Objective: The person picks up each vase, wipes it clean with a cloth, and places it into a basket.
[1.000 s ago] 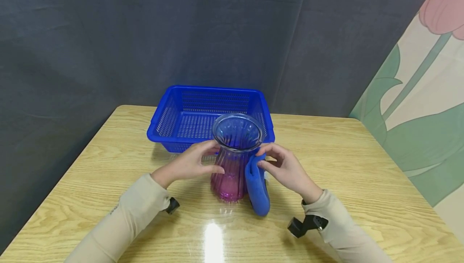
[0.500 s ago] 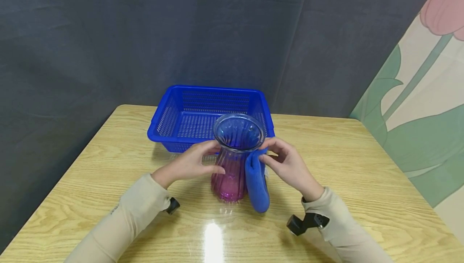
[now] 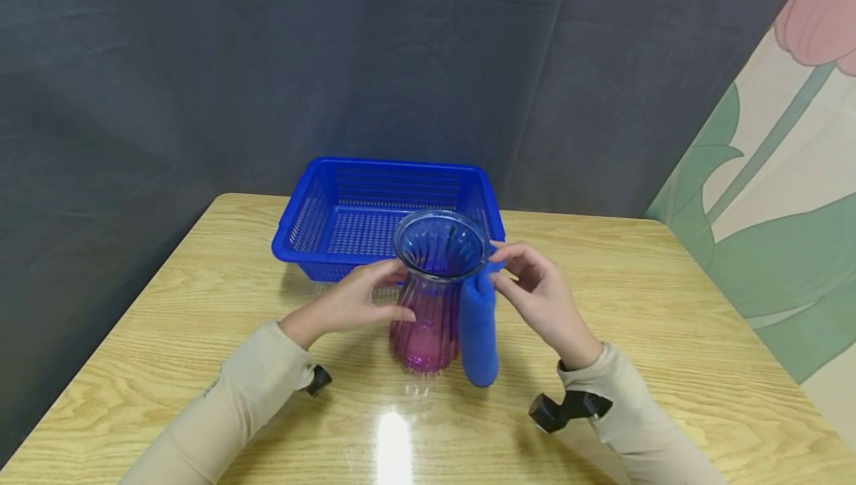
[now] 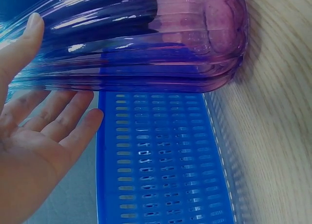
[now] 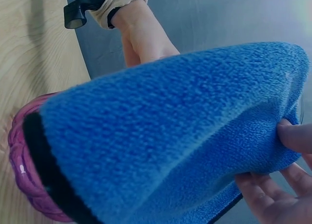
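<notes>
A fluted glass vase, blue at the flared top and pink at the base, stands upright on the wooden table. My left hand holds its side, with the thumb in front and the fingers behind. In the left wrist view, this hand spans the glass near the neck. A folded blue cloth hangs along the vase's right side. Beside the rim, my right hand pinches the cloth's upper end. Dark edging and a fuzzy pile mark the cloth in the right wrist view.
Right behind the vase sits a blue slotted plastic basket, which the vase partly overlaps. A dark grey curtain backs the table, and a flower-patterned panel is at the right.
My right hand has shifted a little up and to the right, drawing the cloth's upper end toward the vase's rim. The cloth hangs straighter. My left hand and the vase have stayed put.
</notes>
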### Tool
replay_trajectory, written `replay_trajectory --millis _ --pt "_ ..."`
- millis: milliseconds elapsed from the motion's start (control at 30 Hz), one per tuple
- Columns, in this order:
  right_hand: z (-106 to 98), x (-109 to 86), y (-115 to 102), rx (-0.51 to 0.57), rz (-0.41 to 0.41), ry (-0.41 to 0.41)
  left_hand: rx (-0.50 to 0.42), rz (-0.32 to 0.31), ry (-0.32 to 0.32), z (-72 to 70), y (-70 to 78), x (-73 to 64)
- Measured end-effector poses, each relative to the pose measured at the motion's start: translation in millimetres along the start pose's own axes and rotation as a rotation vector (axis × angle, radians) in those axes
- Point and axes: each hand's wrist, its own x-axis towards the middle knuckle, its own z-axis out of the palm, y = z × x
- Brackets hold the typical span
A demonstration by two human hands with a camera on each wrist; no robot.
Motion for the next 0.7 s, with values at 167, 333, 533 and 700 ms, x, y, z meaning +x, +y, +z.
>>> replay_trajectory --millis 167,333,533,700 --pt "0.6 0.1 -1.3 0.017 -0.001 0.017 -0.006 -0.012 0.003 0.3 0.4 0.1" --pt "1.8 -0.5 0.7 0.014 -0.011 0.004 -0.003 -0.008 0.003 0.5 0.3 -0.3" --pt "3.9 -0.2 4.5 0.018 -0.048 -0.035 0.002 -0.004 0.008 0.6 -0.6 -0.4" --pt "5.5 0.3 6.3 -0.022 -0.059 -0.074 -0.004 -0.024 0.008 1.3 -1.1 0.3"
